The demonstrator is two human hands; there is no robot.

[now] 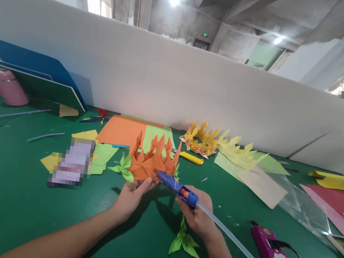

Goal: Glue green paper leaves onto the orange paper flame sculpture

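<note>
Orange spiky folded-paper crown (153, 160) is front and centre, held up just above the green felt tabletop (6, 191), with a green folded-paper leaf (123, 167) on its left edge. Sweeping from the far left: a pink plastic cylinder (8, 86) lies tilted by the stacked blue and green boards (38, 80), then yellow paper scraps and a flat orange paper sheet (120, 129) behind the crown. Now the left hand (132, 196), palm up, fingers curled under the crown's base, gripping it from below. Right beside it, the right hand (198, 212) is wrapped around a blue hot-glue gun (176, 186), nozzle touching the crown's lower right side, a clear glue stick (239, 245) trailing back from it. Under that wrist a loose green paper leaf (183, 241) lies on the table. Further back, a yellow utility knife (191, 158), a yellow-orange folded-paper crown (202, 139) and a pale yellow spiky paper strip (239, 151). Far right: a purple device (275, 257) with a black cable, and pink paper sheets (334, 207).
</note>
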